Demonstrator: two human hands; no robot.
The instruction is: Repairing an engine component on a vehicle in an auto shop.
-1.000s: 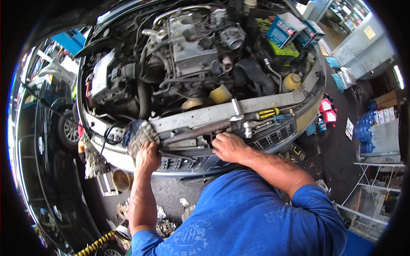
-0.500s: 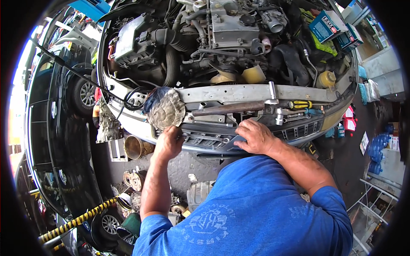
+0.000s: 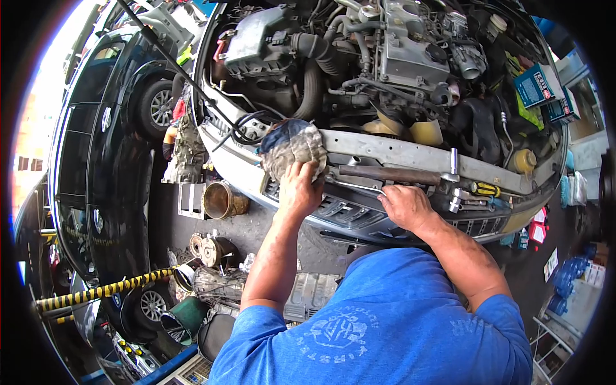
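Leaning over the open engine bay [image 3: 385,70] of a car with its front bumper off. Left hand [image 3: 300,189] is curled over the lower edge of a bunched rag [image 3: 294,146], fingers pressed into the cloth; rag sits on the silver front crossbar [image 3: 398,154], near its left end. Right hand [image 3: 405,206] rests just below the bar on the grille area [image 3: 359,215], fingers bent, looks like it's on a thin metal rod; can't tell if it's actually pinching it.

Handling guess: rag is soft, light, probably oily, so it'll deform and slide on painted metal. Best grabbed by a full handful in the middle of the bundle, not a corner.

On the bar right of the rag: a long brown-handled hammer [image 3: 391,174], a yellow-handled screwdriver [image 3: 482,189], loose sockets [image 3: 457,200] beside it. Floor on the left has a brass-coloured pot [image 3: 222,200] and assorted car parts [image 3: 212,250]. Black car [image 3: 109,147] parked alongside.
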